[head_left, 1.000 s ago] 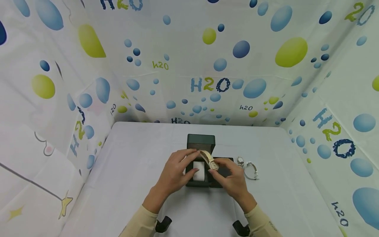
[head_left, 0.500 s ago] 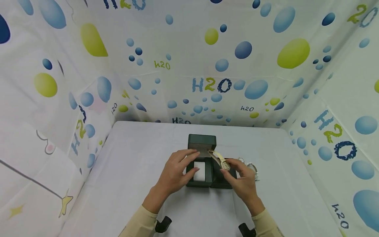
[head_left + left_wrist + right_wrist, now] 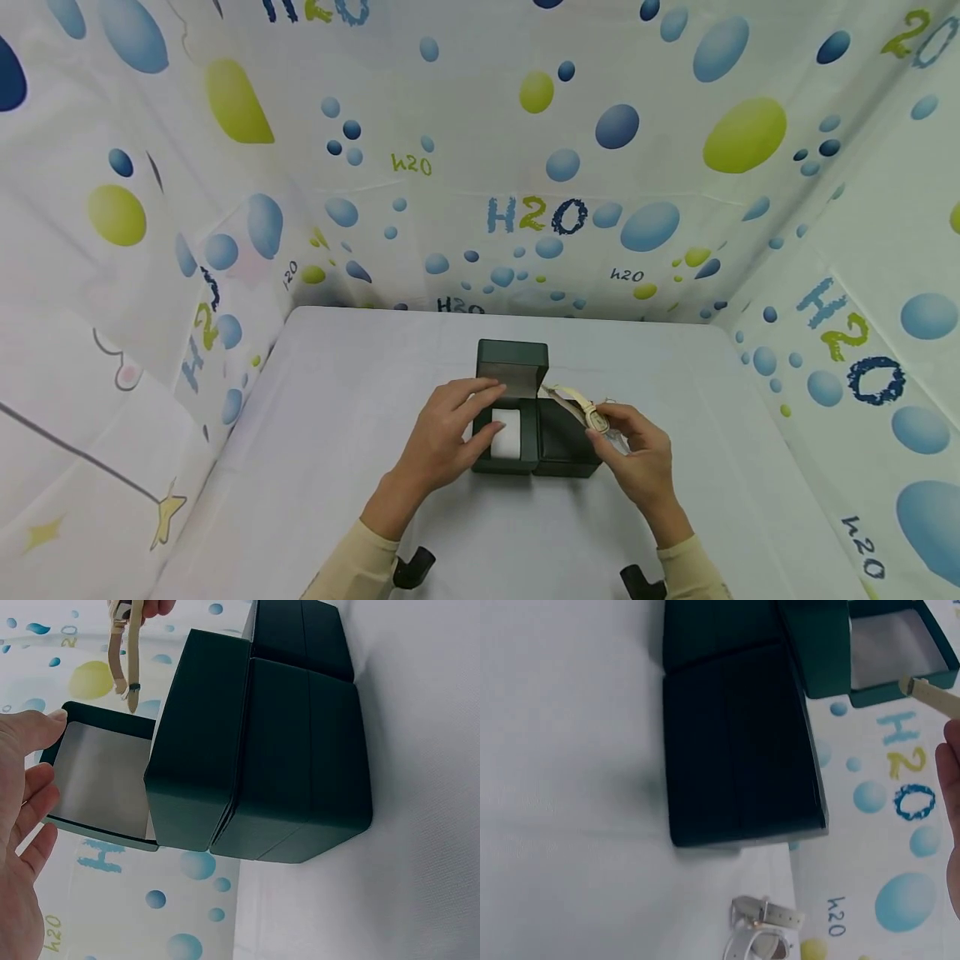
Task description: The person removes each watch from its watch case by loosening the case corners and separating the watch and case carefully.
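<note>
My right hand point(image 3: 641, 450) pinches a wristwatch point(image 3: 597, 419) with a cream strap between thumb and fingers, just above the right side of a dark box point(image 3: 566, 442). Left of that box stands a green watch box point(image 3: 512, 354) with its lid raised and a white cushion point(image 3: 507, 435) inside. My left hand point(image 3: 450, 429) is held over the left side of the green box, fingers apart and nothing gripped. In the left wrist view its thumb lies by the lid point(image 3: 105, 724); whether it touches is unclear. The cream strap point(image 3: 133, 656) hangs beyond.
White-strapped watches point(image 3: 769, 911) lie on the table right of the boxes, mostly hidden behind my right hand in the head view. A white cloth point(image 3: 360, 358) covers the table. Printed curtains point(image 3: 465, 133) stand behind and at both sides.
My right hand has carried the cream-strapped watch to the right, away from the green box and across the dark one. The left hand keeps its place.
</note>
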Available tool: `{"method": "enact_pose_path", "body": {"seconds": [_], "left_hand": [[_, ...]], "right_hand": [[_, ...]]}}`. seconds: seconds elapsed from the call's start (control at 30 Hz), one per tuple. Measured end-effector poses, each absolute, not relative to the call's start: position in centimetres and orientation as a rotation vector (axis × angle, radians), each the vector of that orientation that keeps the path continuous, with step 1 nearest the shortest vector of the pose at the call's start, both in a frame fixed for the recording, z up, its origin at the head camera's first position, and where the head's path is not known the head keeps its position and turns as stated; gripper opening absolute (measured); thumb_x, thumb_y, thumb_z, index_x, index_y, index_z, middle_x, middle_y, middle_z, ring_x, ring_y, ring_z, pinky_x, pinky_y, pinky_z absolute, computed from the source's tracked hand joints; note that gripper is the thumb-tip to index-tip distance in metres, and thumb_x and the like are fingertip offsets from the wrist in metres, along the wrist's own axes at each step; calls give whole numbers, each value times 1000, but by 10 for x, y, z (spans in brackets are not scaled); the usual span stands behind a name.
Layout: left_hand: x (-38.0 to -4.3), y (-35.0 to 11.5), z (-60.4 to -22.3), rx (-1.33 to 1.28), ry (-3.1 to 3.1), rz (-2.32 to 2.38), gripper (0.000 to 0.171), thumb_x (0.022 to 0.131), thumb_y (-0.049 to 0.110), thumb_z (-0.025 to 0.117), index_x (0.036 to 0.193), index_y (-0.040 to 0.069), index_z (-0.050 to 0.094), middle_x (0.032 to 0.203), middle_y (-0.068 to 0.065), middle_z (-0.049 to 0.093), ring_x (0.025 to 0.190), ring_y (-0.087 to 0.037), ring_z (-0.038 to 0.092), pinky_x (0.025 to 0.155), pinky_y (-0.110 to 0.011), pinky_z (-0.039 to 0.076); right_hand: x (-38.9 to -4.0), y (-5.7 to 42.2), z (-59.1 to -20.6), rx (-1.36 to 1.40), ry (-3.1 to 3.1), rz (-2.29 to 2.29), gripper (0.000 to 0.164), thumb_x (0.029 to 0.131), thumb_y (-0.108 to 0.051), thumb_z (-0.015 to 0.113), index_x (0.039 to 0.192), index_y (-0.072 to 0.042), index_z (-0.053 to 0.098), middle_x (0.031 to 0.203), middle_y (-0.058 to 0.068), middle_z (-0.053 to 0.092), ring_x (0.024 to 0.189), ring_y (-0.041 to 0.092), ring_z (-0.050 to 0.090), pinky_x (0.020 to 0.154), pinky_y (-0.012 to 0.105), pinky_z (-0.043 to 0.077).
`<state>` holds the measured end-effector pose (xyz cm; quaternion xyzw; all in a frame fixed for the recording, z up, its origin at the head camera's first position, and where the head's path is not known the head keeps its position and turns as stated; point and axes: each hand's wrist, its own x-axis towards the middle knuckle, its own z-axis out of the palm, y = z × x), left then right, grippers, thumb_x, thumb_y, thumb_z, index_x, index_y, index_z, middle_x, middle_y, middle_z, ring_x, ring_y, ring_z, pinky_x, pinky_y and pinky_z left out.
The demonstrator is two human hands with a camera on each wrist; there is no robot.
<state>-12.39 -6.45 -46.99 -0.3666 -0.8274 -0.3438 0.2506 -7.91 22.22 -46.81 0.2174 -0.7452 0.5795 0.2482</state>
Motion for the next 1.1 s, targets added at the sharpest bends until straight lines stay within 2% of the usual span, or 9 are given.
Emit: {"method": "enact_pose_path", "body": {"seconds": [0.13,0.3,0.5,0.73,1.0,1.1], "left_hand": [[-124,-64,-470,-1001,-2245,-942,53,83,26,77,132,12,59,129,-4,58,119,-17,53,98,-39,43],[-124,-64,-471,-1001,-2243,-949,55,84,26,76,135,16,56,129,-4,58,119,-17,53,98,-38,43],[-124,-64,-470,-1002,-2241,-960,56,84,26,76,136,17,55,128,-4,58,118,-17,53,97,-38,44],[-124,-64,-469,-1006,-2227,-965,53,83,24,77,132,12,58,129,-3,58,118,-18,54,96,-38,45],[-124,-64,-468,-1001,-2237,-969,52,84,25,76,131,12,59,129,-2,57,118,-17,53,95,-36,45],[-123,-64,-468,-997,-2244,-970,51,84,25,76,131,12,59,130,-1,57,118,-16,53,95,-36,45]], "right_hand": [[-79,228,-470,541,-2035,1553,40,66,25,71,104,16,62,98,33,62,86,25,66,77,22,53],[-80,234,-474,386,-2102,1461,34,71,18,73,104,12,64,96,27,66,80,23,66,71,22,54],[-81,241,-483,199,-2174,1488,31,76,10,75,105,11,64,95,22,67,80,25,66,69,21,54],[-83,247,-491,89,-2205,1465,32,76,7,76,106,10,64,92,22,67,80,24,66,70,19,53],[-85,257,-507,-28,-2222,1408,32,78,3,77,105,11,64,90,22,67,80,19,66,73,21,54],[-85,260,-512,-90,-2240,1365,31,78,1,77,105,9,64,89,23,68,79,18,65,70,18,52]]}}
